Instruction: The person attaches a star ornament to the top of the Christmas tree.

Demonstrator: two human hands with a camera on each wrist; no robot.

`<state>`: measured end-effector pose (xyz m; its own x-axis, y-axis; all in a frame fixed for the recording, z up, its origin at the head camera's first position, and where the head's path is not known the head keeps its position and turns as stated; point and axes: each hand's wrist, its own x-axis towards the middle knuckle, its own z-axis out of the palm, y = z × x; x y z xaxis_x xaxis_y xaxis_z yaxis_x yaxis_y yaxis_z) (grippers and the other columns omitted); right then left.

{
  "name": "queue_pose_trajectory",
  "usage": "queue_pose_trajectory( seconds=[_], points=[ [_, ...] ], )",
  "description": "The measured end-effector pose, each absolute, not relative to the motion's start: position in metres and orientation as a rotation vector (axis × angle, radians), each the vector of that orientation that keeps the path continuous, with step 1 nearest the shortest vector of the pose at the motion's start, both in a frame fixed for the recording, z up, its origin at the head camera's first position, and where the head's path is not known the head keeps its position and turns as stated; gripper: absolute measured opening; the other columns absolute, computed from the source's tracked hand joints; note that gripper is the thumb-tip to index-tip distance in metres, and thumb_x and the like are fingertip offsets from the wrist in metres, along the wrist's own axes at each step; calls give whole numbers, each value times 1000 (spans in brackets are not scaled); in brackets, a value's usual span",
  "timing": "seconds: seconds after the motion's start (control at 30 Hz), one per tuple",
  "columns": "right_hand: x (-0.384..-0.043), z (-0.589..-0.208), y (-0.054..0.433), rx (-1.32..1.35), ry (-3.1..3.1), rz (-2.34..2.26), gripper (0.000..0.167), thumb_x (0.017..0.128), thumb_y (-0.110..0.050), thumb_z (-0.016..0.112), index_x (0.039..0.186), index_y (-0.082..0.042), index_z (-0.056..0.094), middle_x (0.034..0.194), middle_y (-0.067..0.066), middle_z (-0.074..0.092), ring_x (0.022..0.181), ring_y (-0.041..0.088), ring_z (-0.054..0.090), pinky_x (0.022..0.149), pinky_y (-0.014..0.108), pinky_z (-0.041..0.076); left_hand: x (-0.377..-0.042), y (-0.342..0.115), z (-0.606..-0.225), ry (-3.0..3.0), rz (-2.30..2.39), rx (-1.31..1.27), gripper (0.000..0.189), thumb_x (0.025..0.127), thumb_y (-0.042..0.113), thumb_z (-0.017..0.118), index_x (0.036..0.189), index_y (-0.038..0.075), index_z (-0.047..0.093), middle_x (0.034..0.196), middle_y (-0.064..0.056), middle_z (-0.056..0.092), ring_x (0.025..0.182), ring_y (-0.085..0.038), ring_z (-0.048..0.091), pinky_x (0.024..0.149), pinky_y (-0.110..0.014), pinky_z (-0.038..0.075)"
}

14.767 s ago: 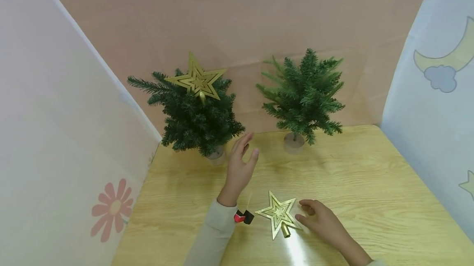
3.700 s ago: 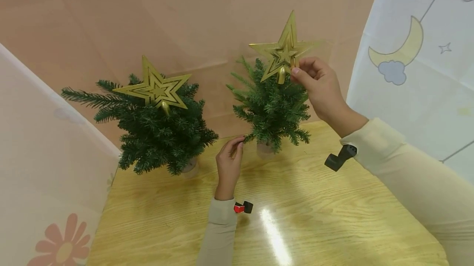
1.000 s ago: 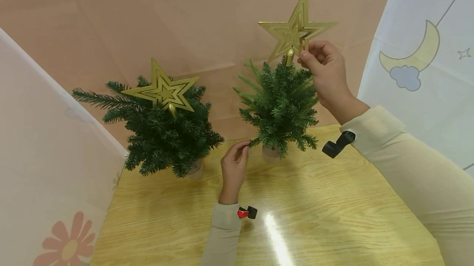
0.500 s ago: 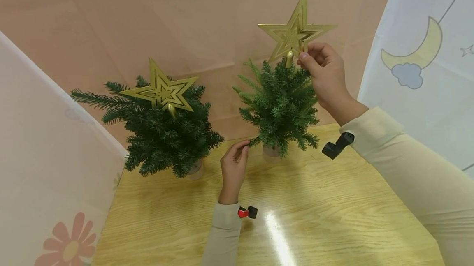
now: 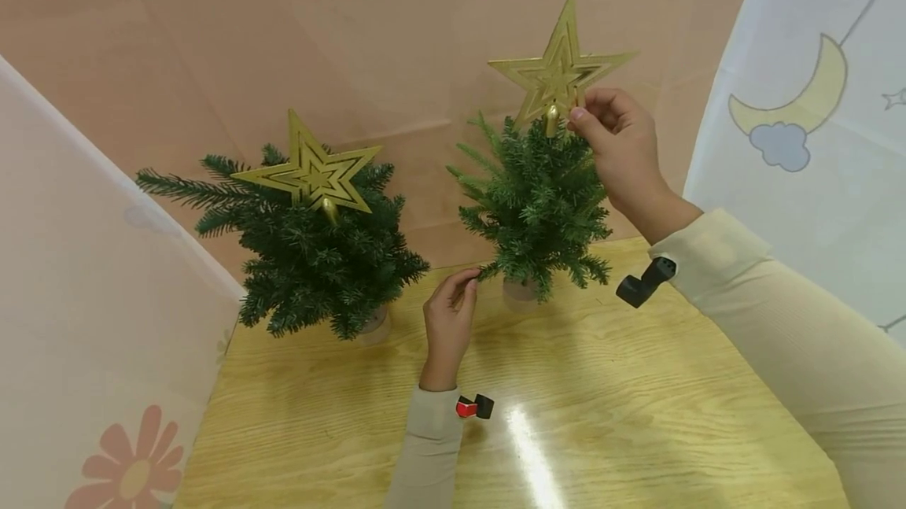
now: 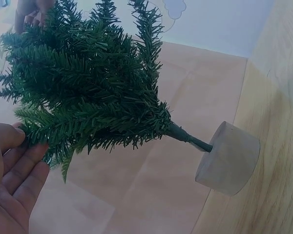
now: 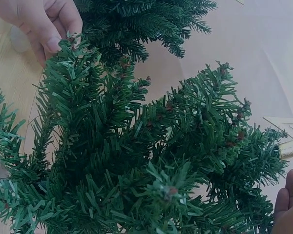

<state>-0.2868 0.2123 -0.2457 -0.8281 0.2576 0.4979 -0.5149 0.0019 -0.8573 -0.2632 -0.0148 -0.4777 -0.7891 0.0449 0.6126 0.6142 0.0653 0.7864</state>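
Observation:
My right hand (image 5: pixel 626 143) pinches a gold star tree topper (image 5: pixel 559 72) by its lower right point. The star stands over the right small Christmas tree (image 5: pixel 534 214), its tube (image 5: pixel 552 120) at the topmost sprig. In the right wrist view the tube (image 7: pixel 289 149) meets a branch tip; how far it sits over it is hidden. My left hand (image 5: pixel 447 320) pinches the tip of a low left branch of that tree. In the left wrist view, thumb and fingers (image 6: pixel 27 170) close round the needles. The tree's round wooden base (image 6: pixel 229 158) rests on the table.
To the left stands a second small Christmas tree (image 5: pixel 318 265) bearing another gold star (image 5: pixel 311 171), tilted back. Behind both trees hangs a pinkish-tan cloth (image 5: pixel 425 45). Printed cloths border the wooden table (image 5: pixel 602 383) on both sides. Each sleeve cuff carries a black camera piece.
Long before, the star lay on the table and my left hand was off the tree. Since then it was lifted to the right tree's top. Over the last second it sinks slightly.

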Motion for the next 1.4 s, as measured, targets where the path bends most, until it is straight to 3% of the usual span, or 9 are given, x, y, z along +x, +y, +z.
queue_pose_trajectory(
  seconds=[0.3,0.67,1.0,1.4],
  points=[
    [-288,-247,212,256,-1761,1892,14,92,-7,67,105,-2,65,98,6,62,92,18,61,88,30,50,-264,-17,-480,-1921,-1757,-643,21,98,12,59,117,11,69,117,-3,68,104,-17,66,88,-28,55],
    [-286,-246,213,238,-1793,1857,14,92,-8,68,104,-1,67,94,5,66,90,17,61,86,30,49,-259,-13,-472,-1924,-1734,-636,21,95,-4,59,114,-4,67,114,-18,67,101,-27,67,87,-32,55],
    [-284,-246,214,232,-1825,1821,12,92,-7,68,102,-1,67,93,5,65,89,17,61,84,27,50,-262,-16,-477,-1914,-1752,-660,22,98,11,60,116,6,69,116,-2,68,103,-17,66,89,-28,54],
    [-285,-246,214,202,-1933,1711,12,93,-12,67,104,-6,68,94,2,65,89,17,61,83,25,49,-260,-16,-477,-1919,-1746,-668,21,98,12,59,116,6,69,115,-8,68,104,-16,66,89,-28,54]
  ],
)
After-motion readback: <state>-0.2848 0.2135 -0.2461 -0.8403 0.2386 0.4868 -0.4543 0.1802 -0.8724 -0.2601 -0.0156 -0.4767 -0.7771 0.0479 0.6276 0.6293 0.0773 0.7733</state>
